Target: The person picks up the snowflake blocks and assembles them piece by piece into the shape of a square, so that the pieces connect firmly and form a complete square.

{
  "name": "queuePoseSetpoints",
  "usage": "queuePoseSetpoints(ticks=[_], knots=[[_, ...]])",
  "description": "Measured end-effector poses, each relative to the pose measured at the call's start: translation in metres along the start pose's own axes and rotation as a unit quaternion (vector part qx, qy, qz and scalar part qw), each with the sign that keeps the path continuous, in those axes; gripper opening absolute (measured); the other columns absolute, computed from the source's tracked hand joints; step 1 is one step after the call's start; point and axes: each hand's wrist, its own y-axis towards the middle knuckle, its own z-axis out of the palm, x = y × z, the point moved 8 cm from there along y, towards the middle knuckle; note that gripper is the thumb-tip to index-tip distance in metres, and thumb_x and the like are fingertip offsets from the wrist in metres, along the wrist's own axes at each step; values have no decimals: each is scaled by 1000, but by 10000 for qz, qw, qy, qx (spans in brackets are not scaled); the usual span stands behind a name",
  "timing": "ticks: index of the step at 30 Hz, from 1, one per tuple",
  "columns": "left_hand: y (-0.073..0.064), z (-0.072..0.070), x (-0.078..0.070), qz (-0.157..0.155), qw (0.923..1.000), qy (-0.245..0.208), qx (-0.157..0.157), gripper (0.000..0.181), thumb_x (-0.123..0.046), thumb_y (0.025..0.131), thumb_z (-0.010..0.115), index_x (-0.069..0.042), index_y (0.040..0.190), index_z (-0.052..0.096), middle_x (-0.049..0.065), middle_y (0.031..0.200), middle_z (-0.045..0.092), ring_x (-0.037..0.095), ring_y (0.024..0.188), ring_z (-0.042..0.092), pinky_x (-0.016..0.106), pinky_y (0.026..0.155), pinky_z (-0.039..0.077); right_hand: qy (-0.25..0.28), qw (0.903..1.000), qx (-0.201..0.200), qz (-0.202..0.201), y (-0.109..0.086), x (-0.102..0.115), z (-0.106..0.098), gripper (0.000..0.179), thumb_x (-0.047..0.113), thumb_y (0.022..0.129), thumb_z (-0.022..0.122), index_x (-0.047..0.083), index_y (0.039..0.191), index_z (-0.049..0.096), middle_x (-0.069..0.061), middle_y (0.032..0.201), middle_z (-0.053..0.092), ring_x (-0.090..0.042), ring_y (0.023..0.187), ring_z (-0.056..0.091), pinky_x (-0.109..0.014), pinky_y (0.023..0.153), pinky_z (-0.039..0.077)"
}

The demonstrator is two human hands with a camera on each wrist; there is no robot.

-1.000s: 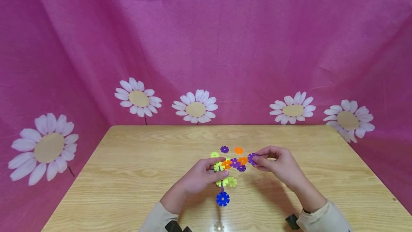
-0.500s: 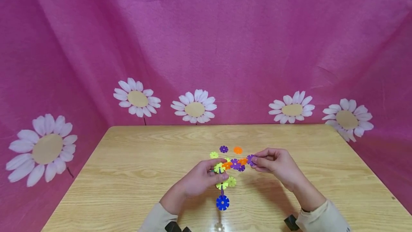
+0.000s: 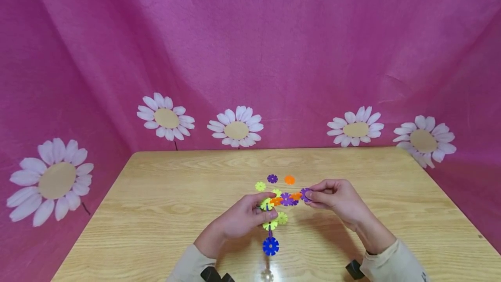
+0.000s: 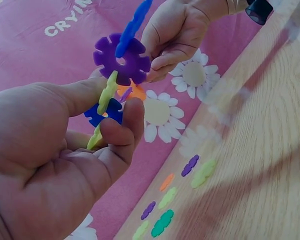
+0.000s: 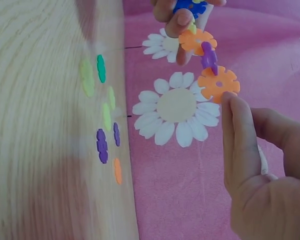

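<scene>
Over the wooden table (image 3: 188, 177), my left hand (image 3: 238, 219) holds a chain of slotted plastic snowflake discs between thumb and fingers. A yellow-green disc (image 3: 267, 204) sits in its grip, and a blue disc (image 3: 270, 246) hangs from the near end. In the left wrist view a purple disc (image 4: 121, 59) joins that end. Toward the right, the chain runs through an orange disc (image 5: 197, 42), a purple disc (image 5: 209, 57) and another orange disc (image 5: 219, 84). My right hand (image 3: 342, 201) pinches a purple disc (image 3: 305, 194) against this last orange one; fingers hide how deeply they interlock.
Loose discs lie on the table beneath and beyond the chain: purple (image 3: 272, 179), orange (image 3: 289, 179), yellow-green (image 3: 260, 186) and green (image 4: 163, 223) among them. A pink daisy-print cloth (image 3: 289, 64) hangs behind and beside the table.
The right hand's purple disc has moved slightly left, up to the orange disc. The chain has tilted a little in the left hand, its blue end now lower.
</scene>
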Motion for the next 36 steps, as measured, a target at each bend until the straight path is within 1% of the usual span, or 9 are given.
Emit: queuePoseSetpoints(ticks=[5,10,17,22,27,30,33,35,36], knots=[[0,-1,4,-24,10000,48,5,56,-29,99,63,-6,147,46,-3,68,54,11,59,41,23,58,40,-65,9999,-80,107,-1,-4,0,20,-2,89,70,-13,105,65,-10,95,76,-16,84,76,-31,79,60],[-2,-2,9,-161,9998,54,47,58,-32,98,64,-8,147,46,-4,64,47,10,56,36,22,54,35,-86,9999,-68,98,-3,-6,5,17,-3,89,70,-11,103,66,-9,94,76,-15,82,75,-30,79,61],[-2,-2,3,-39,9998,206,48,59,-30,100,62,-3,149,43,-2,66,49,10,61,42,23,63,42,-425,9988,-199,113,-2,-5,4,23,0,90,71,-15,106,64,-12,95,76,-14,82,75,-31,77,61],[-1,-4,1,-25,9997,221,40,58,-28,100,62,-4,149,43,0,71,55,14,65,46,26,67,45,-323,9991,-205,194,0,-8,4,25,0,90,70,-16,108,63,-12,96,76,-14,82,75,-31,79,61],[-2,-9,1,-95,9996,270,-25,60,-33,99,63,-8,150,43,0,69,52,13,62,44,25,62,43,-317,9989,-272,199,2,-5,7,24,0,90,71,-14,108,65,-13,97,76,-14,82,75,-32,78,61],[-2,-10,0,-92,9995,291,-49,59,-33,99,62,-8,150,44,-1,66,48,13,59,40,24,59,40,-287,9991,-300,101,0,2,9,26,1,89,72,-15,108,65,-13,97,76,-15,82,75,-32,79,61],[0,-5,-2,-73,9998,167,54,60,-33,100,61,-5,150,43,-3,64,45,12,56,36,23,57,38,-210,9991,-352,-43,-5,10,8,27,0,90,71,-17,110,63,-11,97,76,-15,83,75,-32,79,61],[0,0,-1,-141,9998,59,114,61,-35,100,61,-5,150,42,-3,66,46,10,56,35,22,54,35,-142,9992,-370,-78,-8,13,7,29,-1,91,69,-19,112,61,-10,97,75,-15,84,75,-31,80,60],[0,2,0,-177,9998,-26,133,61,-35,100,61,-5,149,42,-3,69,51,10,58,37,22,56,36,-95,9992,-375,-52,-9,13,5,29,-1,91,68,-19,113,61,-10,97,75,-15,84,75,-31,80,60]])
